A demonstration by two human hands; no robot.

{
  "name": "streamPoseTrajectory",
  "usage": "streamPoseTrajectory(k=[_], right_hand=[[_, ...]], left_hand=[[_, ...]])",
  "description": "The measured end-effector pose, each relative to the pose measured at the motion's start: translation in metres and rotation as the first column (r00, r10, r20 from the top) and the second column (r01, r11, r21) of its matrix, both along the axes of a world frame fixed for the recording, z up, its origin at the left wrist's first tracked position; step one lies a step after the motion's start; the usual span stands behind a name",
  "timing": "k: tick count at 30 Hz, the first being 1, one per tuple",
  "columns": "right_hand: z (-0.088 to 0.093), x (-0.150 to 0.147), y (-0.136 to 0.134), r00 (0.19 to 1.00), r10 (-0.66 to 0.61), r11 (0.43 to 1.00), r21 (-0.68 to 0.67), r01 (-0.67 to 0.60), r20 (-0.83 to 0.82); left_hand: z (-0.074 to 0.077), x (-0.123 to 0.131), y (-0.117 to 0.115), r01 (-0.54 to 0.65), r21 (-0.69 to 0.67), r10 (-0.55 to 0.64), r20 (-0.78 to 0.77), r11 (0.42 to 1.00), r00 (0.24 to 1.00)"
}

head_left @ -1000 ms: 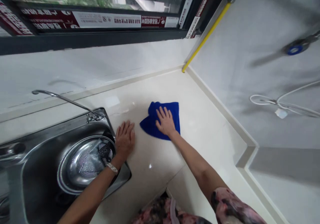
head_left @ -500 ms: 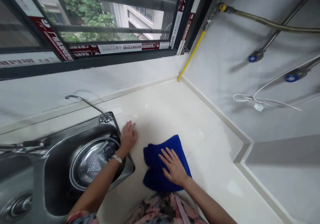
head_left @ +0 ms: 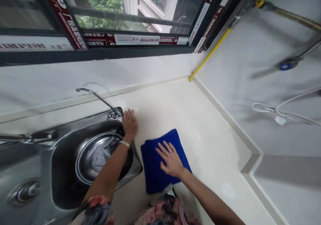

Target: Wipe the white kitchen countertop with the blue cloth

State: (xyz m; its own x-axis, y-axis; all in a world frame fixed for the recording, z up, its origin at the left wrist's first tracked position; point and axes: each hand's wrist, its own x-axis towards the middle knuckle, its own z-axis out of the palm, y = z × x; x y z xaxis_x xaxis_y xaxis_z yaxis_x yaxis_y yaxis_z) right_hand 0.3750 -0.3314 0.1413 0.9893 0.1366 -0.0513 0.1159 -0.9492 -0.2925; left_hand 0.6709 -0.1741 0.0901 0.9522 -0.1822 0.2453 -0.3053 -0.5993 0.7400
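Observation:
A blue cloth [head_left: 155, 166] lies spread on the cream countertop [head_left: 208, 131], close to its front edge. My right hand [head_left: 170, 158] presses flat on the cloth with fingers stretched out. My left hand [head_left: 129, 123] rests flat on the counter by the right rim of the steel sink [head_left: 37, 158], fingers together and extended, just right of the tap base. A bracelet circles my left wrist.
A thin curved tap [head_left: 100, 99] stands at the sink's back corner. A round metal strainer bowl [head_left: 97, 156] sits in the basin. A window runs along the back wall. A yellow pipe [head_left: 209, 54], blue valves and a white cable hang on the right wall.
My right hand has dragged the blue cloth from the middle of the counter toward the front edge. My left hand stays flat on the counter beside the sink. The view has shifted.

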Motion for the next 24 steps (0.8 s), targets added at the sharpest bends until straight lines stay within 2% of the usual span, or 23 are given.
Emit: streamPoseTrajectory(k=[6,13,15,19,24], right_hand=[[0.005,0.106,0.009,0.995,0.1,0.993,0.059,-0.099,-0.008],[0.006,0.207,-0.013,0.971,0.238,0.965,0.111,-0.239,0.022],[0.005,0.231,-0.02,0.98,0.193,0.975,0.106,-0.197,0.053],[0.0,0.27,-0.04,0.993,-0.01,0.996,0.087,0.0,0.114],[-0.009,0.287,-0.085,0.966,-0.206,0.978,0.071,0.197,0.156]], left_hand=[[-0.005,-0.006,0.004,-0.01,0.006,0.01,0.069,1.0,0.998],[-0.009,-0.009,0.009,0.011,0.0,-0.011,0.076,1.0,0.997],[-0.01,-0.008,0.011,0.01,0.01,-0.011,0.071,1.0,0.997],[-0.008,-0.009,0.014,0.024,0.027,-0.026,0.064,0.999,0.998],[-0.005,-0.01,0.016,0.041,0.042,-0.043,0.062,0.998,0.997]])
